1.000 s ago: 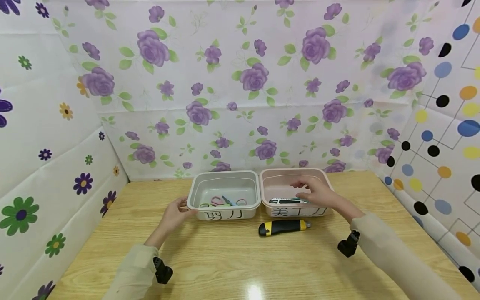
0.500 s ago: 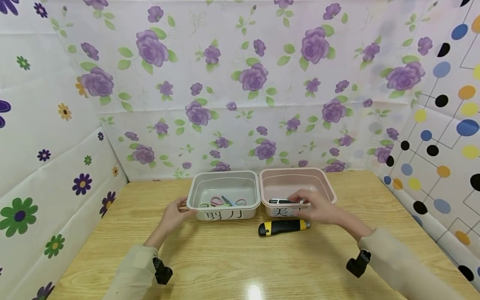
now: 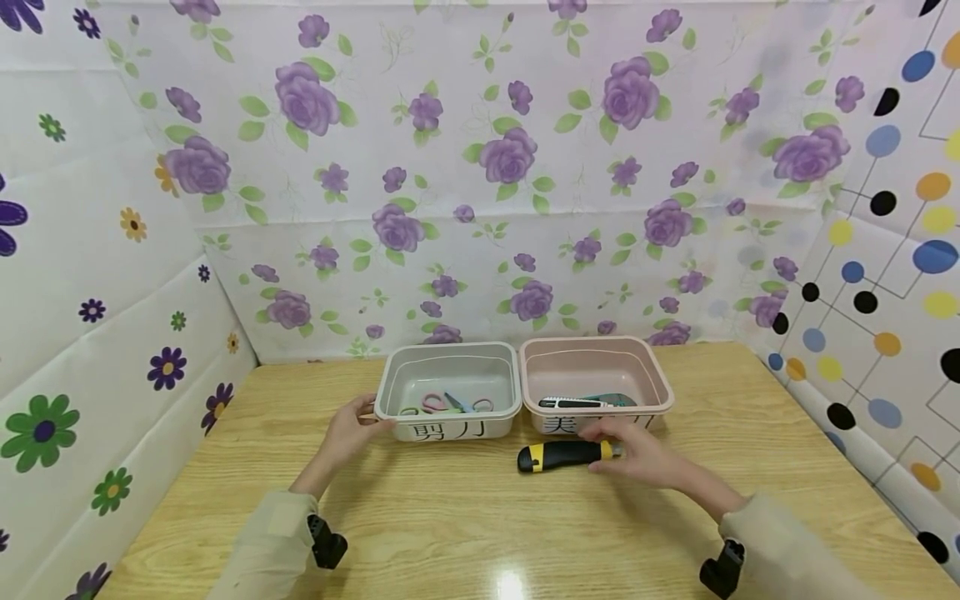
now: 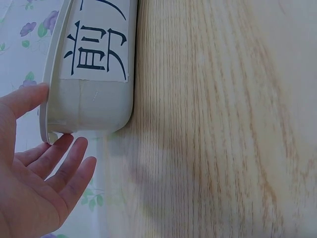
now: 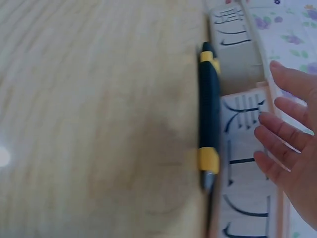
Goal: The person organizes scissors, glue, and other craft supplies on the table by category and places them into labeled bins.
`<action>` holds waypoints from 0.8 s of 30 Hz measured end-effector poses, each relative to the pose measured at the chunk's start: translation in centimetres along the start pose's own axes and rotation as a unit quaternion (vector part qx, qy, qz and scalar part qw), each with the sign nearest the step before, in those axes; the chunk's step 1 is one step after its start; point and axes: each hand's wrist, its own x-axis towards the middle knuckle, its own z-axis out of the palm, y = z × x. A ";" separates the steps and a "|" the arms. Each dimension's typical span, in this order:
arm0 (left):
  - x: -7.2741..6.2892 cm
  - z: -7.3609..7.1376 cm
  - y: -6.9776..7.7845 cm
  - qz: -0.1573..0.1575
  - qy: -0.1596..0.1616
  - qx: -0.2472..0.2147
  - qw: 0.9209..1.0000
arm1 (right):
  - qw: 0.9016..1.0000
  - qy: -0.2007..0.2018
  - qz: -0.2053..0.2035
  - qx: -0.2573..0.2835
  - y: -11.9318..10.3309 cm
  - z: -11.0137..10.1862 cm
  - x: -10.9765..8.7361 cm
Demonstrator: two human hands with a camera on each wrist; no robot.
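My left hand [image 3: 351, 432] holds the front left corner of a grey plastic basket [image 3: 450, 430], thumb at the rim and fingers against the end wall [image 4: 89, 106]. A black-and-yellow utility knife [image 3: 562, 456] lies on the table in front of a pink basket [image 3: 596, 343]. Close to its metal-tipped end is my right hand [image 3: 637, 454], which overlaps that end in the head view. The right wrist view shows this hand's fingers [image 5: 282, 131] spread and relaxed beside the pink basket's label, holding nothing.
Scissors [image 3: 457, 403] with coloured handles lie in the grey basket. Inside the pink one are a black-and-white cutter [image 3: 568, 402] and a teal cutter [image 3: 621, 400]. Both baskets stand side by side near the flowered backdrop [image 3: 465, 167] on a wooden table [image 3: 435, 517].
My right hand has come out of the pink basket and down over its front edge to the utility knife, uncovering the teal cutter inside. My left hand stays on the grey basket.
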 end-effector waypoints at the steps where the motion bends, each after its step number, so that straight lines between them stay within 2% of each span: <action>1: 0.0 0.0 0.0 0.000 0.000 0.001 1.000 | 1.000 0.001 0.000 -0.001 0.3 0.2 -0.1; 9: 0.1 0.0 -0.1 0.002 0.000 0.000 1.000 | 0.999 0.030 -0.026 -0.020 1.8 1.7 -0.4; 20: -0.1 0.2 -0.1 0.000 -0.001 -0.002 1.000 | 0.998 0.033 0.022 -0.058 2.8 2.7 0.1; 22: -0.1 0.2 -0.1 0.000 0.000 -0.003 1.000 | 0.998 0.034 0.021 -0.056 2.9 2.8 0.2; 24: -0.1 0.1 -0.1 0.001 0.002 -0.002 1.000 | 0.997 0.040 0.003 -0.059 3.0 3.0 0.3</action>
